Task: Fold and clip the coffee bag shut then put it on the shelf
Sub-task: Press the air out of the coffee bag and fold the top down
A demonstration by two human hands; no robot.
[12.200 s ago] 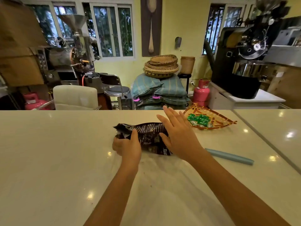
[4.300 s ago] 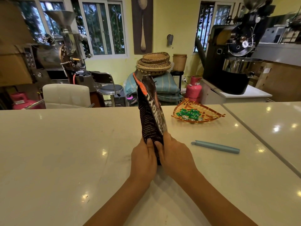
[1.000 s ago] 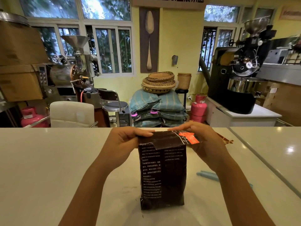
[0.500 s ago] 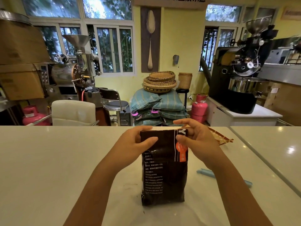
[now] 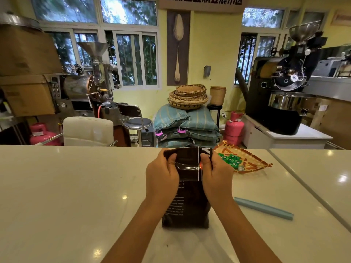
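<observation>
A dark brown coffee bag (image 5: 187,198) with small white print stands upright on the white counter (image 5: 76,186) in front of me. Its top is folded over toward me into a flat band. My left hand (image 5: 161,175) grips the left end of that fold, thumb on the front. At the right end my right hand (image 5: 216,175) pinches the fold, partly covering an orange patch. A long pale blue bag clip (image 5: 264,208) lies on the counter to the right of the bag, apart from both hands.
A woven fan-shaped tray (image 5: 245,158) with green packets sits just behind my right hand. A seam (image 5: 303,186) runs diagonally across the counter at the right. Beyond the counter stand roasting machines, a white chair, stacked sacks and pink gas cylinders.
The bag lay flat, then was stood upright. In the last second both hands have rolled its top down another fold, so the bag is shorter and the orange patch is nearly hidden.
</observation>
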